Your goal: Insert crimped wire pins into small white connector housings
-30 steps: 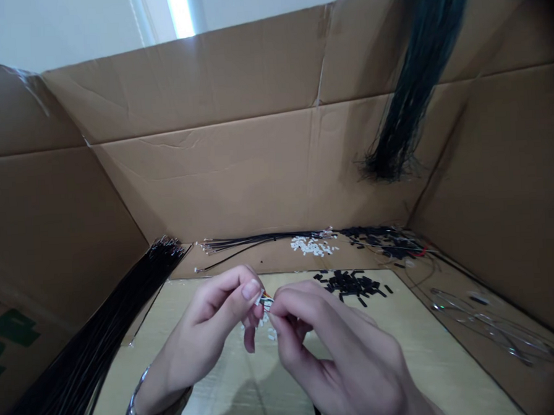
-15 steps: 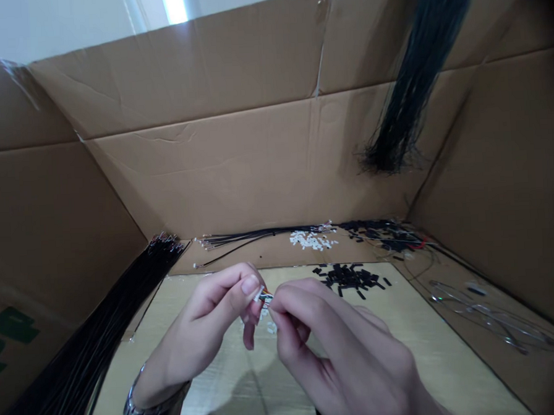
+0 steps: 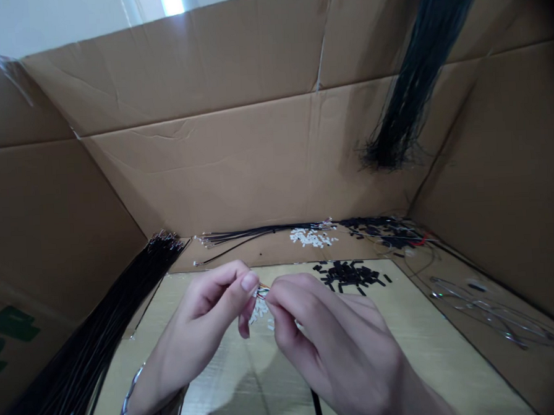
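Note:
Pinched between thumb and forefinger, a small white connector sits in my left hand [image 3: 213, 322], now mostly hidden by the fingertips. Thin coloured wires [image 3: 263, 290], orange, white and dark, span the short gap to my right hand [image 3: 340, 346]. The right fingertips are closed on those wires close to the connector. A black cable [image 3: 318, 408] hangs out below my right hand; its link to the wires is hidden. Small white connectors [image 3: 260, 310] lie on the board [image 3: 230, 383] behind and beneath the fingers.
Short black sleeves [image 3: 350, 275] lie beyond my right hand, with loose white connectors [image 3: 312, 236] and black cables [image 3: 241, 235] farther back. A thick cable bundle [image 3: 92, 328] runs along the left. Glasses [image 3: 491, 311] rest at right. Dark strands [image 3: 414, 89] hang above; cardboard walls [image 3: 210, 167] surround everything.
Both hands have shifted slightly left. The connector, visible before at my left fingertips, is now mostly covered. More of the black cable shows below my right hand.

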The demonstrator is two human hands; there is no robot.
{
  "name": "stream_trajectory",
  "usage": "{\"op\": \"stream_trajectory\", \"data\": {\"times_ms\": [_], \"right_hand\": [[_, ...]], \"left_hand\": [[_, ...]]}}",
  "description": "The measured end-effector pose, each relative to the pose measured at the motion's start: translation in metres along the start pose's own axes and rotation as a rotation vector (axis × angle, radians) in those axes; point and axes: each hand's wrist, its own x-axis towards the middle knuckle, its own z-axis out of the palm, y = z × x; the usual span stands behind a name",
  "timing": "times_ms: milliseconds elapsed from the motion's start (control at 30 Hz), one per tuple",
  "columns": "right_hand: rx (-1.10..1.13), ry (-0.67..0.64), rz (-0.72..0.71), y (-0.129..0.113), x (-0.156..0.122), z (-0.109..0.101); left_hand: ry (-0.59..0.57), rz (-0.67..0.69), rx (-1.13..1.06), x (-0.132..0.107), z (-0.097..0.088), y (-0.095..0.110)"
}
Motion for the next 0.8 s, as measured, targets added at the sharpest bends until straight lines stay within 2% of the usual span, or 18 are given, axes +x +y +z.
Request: {"op": "stream_trajectory", "data": {"times_ms": [367,533,700,800], "right_hand": [[-0.084,-0.014,-0.053,0.002,0.002,0.004],[0.034,0.048,0.034,0.006,0.004,0.006],[0.184,0.068,0.129,0.011,0.008,0.004],[0.214,0.065,0.158,0.013,0.010,0.000]], "left_hand": [[0.044,-0.019,0.046,0.001,0.007,0.006],[0.062,0.024,0.031,0.002,0.008,0.000],[0.157,0.131,-0.057,0.010,0.005,-0.007],[0.084,0.098,-0.052,0.012,0.002,-0.006]]}}
